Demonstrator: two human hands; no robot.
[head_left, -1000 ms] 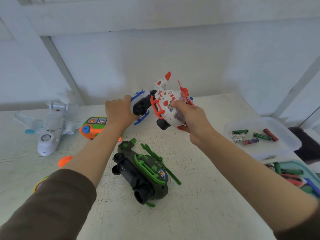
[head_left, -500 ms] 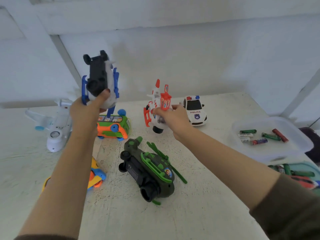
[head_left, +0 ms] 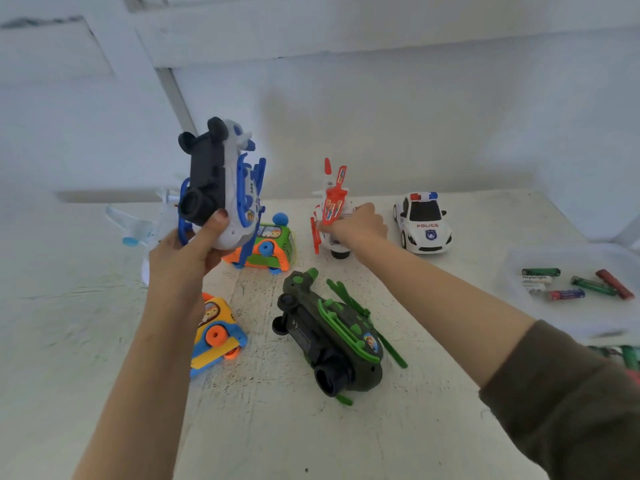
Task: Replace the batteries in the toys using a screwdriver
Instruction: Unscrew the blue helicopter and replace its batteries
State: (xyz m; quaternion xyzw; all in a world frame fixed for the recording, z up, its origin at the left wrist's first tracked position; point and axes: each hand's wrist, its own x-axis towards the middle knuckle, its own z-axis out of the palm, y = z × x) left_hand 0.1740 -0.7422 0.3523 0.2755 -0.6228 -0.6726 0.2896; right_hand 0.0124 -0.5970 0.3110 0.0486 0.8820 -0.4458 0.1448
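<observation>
My left hand (head_left: 187,251) holds a white and blue toy helicopter (head_left: 221,181) up in the air, its black underside turned toward me. My right hand (head_left: 356,225) grips a white and red toy helicopter (head_left: 330,199) that stands on the table (head_left: 433,427) near the back. A dark green toy helicopter (head_left: 332,334) lies on its side in the middle of the table. Loose batteries (head_left: 575,284) lie in a white tray (head_left: 568,320) at the right. No screwdriver is in view.
A white police car (head_left: 422,223) stands to the right of my right hand. An orange and green toy bus (head_left: 266,249) and a yellow and blue toy (head_left: 216,336) lie near my left arm. A white toy plane (head_left: 138,225) sits partly hidden behind my left hand.
My left hand lifted the blue helicopter off the table and keeps it raised. My right hand set the red helicopter down upright near the police car and still grips it.
</observation>
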